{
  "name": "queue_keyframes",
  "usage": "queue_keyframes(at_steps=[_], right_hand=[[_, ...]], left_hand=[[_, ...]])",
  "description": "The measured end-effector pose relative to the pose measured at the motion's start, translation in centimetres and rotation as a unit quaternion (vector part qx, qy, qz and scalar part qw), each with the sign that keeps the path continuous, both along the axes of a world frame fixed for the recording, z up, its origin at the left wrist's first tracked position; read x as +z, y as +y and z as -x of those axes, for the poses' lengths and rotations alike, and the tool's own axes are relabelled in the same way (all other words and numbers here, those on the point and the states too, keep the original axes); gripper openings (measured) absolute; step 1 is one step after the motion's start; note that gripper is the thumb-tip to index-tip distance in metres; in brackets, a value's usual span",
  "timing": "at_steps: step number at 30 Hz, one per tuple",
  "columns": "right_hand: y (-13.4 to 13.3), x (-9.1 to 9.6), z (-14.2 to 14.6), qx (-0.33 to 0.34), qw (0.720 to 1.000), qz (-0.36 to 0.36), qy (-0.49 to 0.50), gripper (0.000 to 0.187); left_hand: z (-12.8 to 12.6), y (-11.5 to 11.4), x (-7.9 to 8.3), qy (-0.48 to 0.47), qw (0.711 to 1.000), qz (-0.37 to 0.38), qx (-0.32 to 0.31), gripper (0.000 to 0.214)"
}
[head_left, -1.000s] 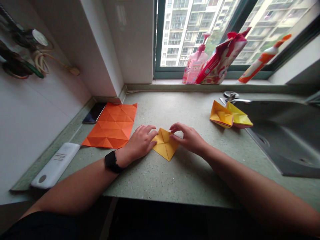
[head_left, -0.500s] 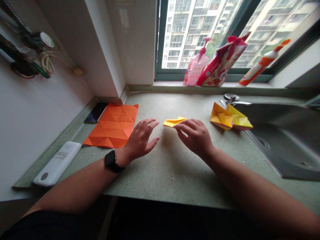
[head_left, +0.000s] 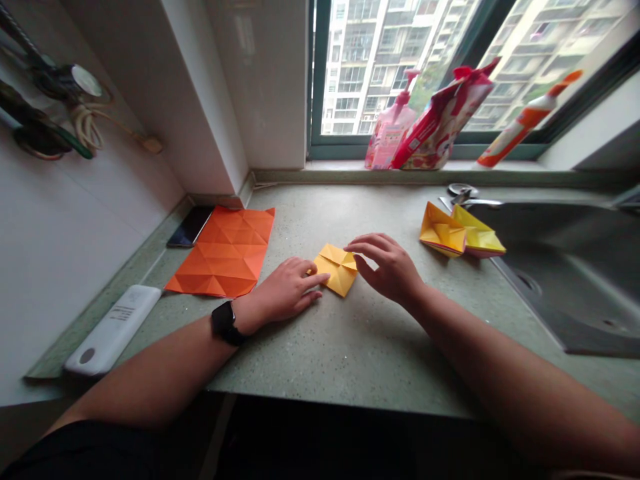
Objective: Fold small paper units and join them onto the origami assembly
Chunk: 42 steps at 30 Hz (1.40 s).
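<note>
1 folded yellow paper point(head_left: 342, 279), lying on the desk point(head_left: 320, 363) between two hands, roughly square, so no clear long axis. One corner points at the person, slightly right; a crease runs across, flap on the far side.

Left hand point(head_left: 286, 288): fingers stretched and slightly spread over the paper's left corner; can't tell if they pinch it. 1 black watch point(head_left: 224, 322) on that wrist. Right hand point(head_left: 389, 268): fingers curved, thumb and forefinger spread apart, tips at the paper's right side; contact unclear.

Others: 1 creased orange sheet point(head_left: 225, 250) on the left, 1 phone point(head_left: 189, 227) next to it, 1 white power bank point(head_left: 114, 328) nearer the person. Right: 2 paper boats point(head_left: 443, 231), side by side by 1 sink point(head_left: 530, 313). Windowsill: 2 bottles point(head_left: 391, 139), 1 red bag point(head_left: 445, 123) between.
</note>
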State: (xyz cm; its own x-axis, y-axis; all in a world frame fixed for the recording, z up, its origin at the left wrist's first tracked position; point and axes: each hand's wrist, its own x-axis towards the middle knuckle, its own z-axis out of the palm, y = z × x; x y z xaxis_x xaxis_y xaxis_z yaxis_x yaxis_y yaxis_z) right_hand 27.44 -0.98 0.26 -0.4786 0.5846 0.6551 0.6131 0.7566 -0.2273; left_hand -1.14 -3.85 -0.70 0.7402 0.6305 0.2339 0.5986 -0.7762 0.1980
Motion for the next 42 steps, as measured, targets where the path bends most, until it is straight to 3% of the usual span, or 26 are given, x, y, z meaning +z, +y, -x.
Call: queue_keyframes(at_steps=[5,13,16,21,26,32,37,42], right_hand=[[0.9,-0.9,-0.6,0.040,0.995,0.056,-0.069,0.032],[0.3,-1.0,-0.3,0.146,0.971,0.122,-0.147,0.024],[0.1,-1.1,-0.1,0.171,0.963,0.136,-0.158,0.029],[0.0,-1.5,0.5,0.155,0.967,0.140,-0.147,0.025],[-0.1,-1.6,0.8,0.138,0.972,0.128,-0.140,0.023],[0.0,-1.8,0.8,0.135,0.974,0.121,-0.139,0.020],[-0.2,-1.3,0.7,0.137,0.972,0.133,-0.139,0.027],[0.0,-1.5,0.6,0.136,0.973,0.125,-0.139,0.032]], left_hand=[[0.2,0.0,0.3,-0.010,0.999,-0.022,0.045,0.030],[0.6,0.1,0.5,0.000,0.996,-0.028,0.087,0.037],[0.7,0.1,0.4,0.014,0.995,-0.026,0.093,0.047],[0.7,0.2,0.2,-0.006,0.998,-0.019,0.058,0.070],[0.6,0.3,0.4,-0.022,0.997,-0.064,0.022,0.043],[0.3,0.5,0.3,-0.033,0.999,-0.020,-0.024,0.037],[0.2,0.7,0.0,-0.032,0.999,-0.029,-0.027,0.013],[0.2,0.9,-0.1,-0.062,0.997,-0.030,-0.029,0.014]])
